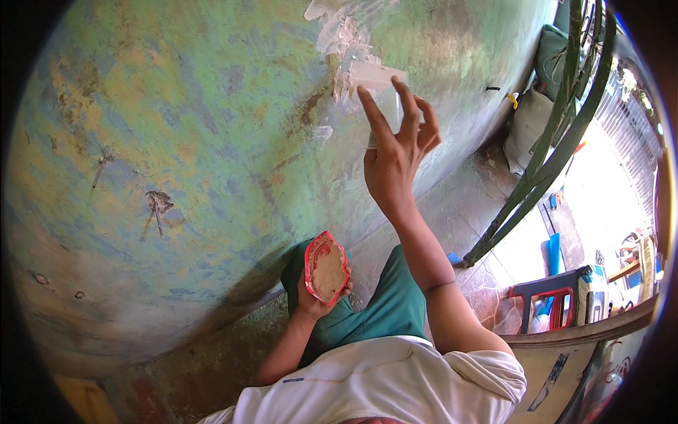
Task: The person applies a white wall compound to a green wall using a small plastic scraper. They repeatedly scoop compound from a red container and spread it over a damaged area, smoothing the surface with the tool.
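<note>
My right hand is raised to the wall, its fingers closed on a flat, pale, see-through putty spreader. The spreader lies against or very close to the wall, at the lower end of a rough whitish putty patch. Lower down, in front of my knees, my left hand grips an open pouch with a red rim. Greyish-beige putty fills it. Most of the left fingers are hidden behind the pouch.
Two nails or screws stick out of the wall on the left. Long dark green poles lean at the right, near pale sacks. A dark blue and red stool or chair stands on the floor at lower right.
</note>
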Motion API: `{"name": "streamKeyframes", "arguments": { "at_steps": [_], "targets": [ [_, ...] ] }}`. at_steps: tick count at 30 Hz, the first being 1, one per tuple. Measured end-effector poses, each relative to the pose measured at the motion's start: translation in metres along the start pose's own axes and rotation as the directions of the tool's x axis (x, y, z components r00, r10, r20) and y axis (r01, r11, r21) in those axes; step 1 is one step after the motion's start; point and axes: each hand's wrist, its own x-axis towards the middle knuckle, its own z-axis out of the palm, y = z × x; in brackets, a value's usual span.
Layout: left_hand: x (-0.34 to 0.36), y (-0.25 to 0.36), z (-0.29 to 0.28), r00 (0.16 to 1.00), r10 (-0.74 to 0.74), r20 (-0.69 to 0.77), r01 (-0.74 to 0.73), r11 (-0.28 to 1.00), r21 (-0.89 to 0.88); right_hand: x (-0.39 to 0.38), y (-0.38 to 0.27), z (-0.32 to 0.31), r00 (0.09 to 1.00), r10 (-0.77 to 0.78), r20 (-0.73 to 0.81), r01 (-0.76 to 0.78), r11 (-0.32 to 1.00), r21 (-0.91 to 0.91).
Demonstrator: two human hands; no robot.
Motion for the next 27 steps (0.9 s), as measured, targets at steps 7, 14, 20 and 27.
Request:
{"name": "streamKeyframes", "arguments": {
  "at_steps": [7,14,20,27],
  "targets": [
    [0.003,-0.001,0.004,0.999,0.032,0.039,-0.033,0.999,0.039,-0.004,0.003,0.004,0.979,-0.102,-0.176,0.108,0.994,0.022],
    [0.001,0.001,0.004,1.000,0.014,0.010,-0.014,0.999,0.038,-0.010,0.005,0.004,0.994,-0.096,-0.058,0.097,0.995,0.019],
    [0.001,0.001,-0.004,1.000,-0.002,0.005,0.002,1.000,-0.005,-0.006,0.008,0.006,0.964,0.190,-0.188,-0.163,0.975,0.149],
    [-0.001,0.001,-0.011,1.000,0.000,-0.026,0.001,0.998,0.064,-0.001,-0.016,0.022,0.965,0.209,-0.161,-0.179,0.967,0.181]
  ]
}}
